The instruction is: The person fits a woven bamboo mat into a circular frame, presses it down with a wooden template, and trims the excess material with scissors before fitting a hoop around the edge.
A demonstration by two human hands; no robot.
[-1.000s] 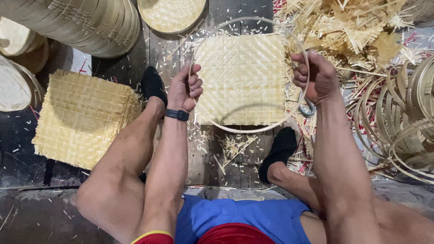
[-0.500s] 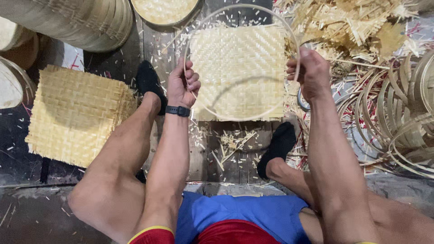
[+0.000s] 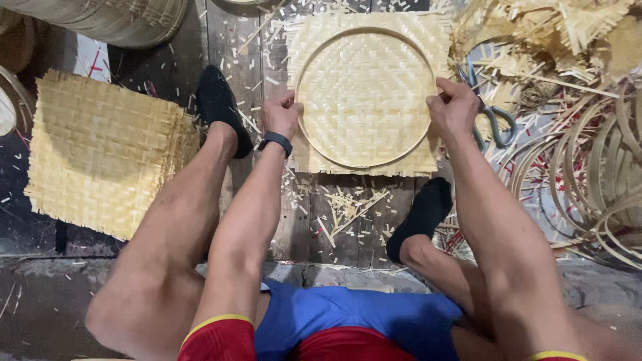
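Now both hands — left [image 3: 281,115], right [image 3: 453,108] — pinch the bamboo hoop [image 3: 364,167] between them, on the woven mat [image 3: 307,40]

A bamboo-weaving workshop floor: stacked woven mats [image 3: 107,150]; coiled bamboo hoops [image 3: 602,187]; scattered splinters [image 3: 348,207]; scissors [image 3: 491,120]

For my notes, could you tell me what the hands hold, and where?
Both hands grip a round bamboo hoop: left hand at its left edge, right hand at its right edge.
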